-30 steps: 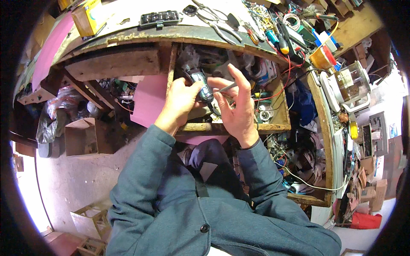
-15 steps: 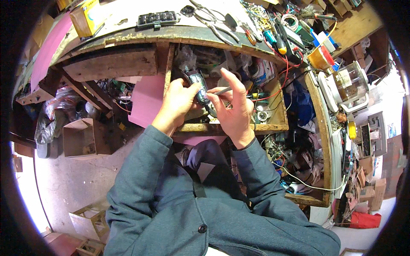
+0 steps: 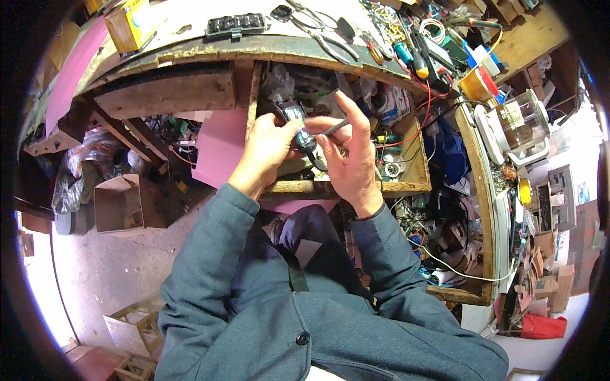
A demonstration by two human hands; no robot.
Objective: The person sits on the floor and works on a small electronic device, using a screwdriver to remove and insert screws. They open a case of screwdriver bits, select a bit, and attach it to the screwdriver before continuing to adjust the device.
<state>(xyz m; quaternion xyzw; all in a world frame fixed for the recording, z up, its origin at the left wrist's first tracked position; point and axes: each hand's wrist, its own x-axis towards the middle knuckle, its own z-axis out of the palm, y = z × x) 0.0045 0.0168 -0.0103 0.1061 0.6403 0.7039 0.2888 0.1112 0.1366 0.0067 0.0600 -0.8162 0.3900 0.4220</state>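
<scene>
Above the open wooden drawer (image 3: 406, 187), my left hand (image 3: 268, 147) grips a small dark device with a bluish circuit board (image 3: 294, 114) showing on its face. The thumb lies along the device's near side, and a dark cable or strap hangs from its lower end. My right hand (image 3: 356, 159) pinches a slim grey pen-like tool (image 3: 336, 127) between thumb and fingers. That tool points left at the device's lower part; whether its tip touches the board is too small to tell. The right index finger sticks up, off the tool.
On the bench top lie a black compartment box (image 3: 236, 25), pliers (image 3: 330, 43), a yellow box (image 3: 130, 25) and several screwdrivers (image 3: 403, 53). Plastic bags and wires fill the drawer. Right of it stands a clear-sided appliance (image 3: 518, 124). An open cardboard box (image 3: 121, 203) sits at lower left.
My right hand has shifted slightly, with its index finger now higher and further right. The device has tilted a little in my left hand. Both hands keep their holds.
</scene>
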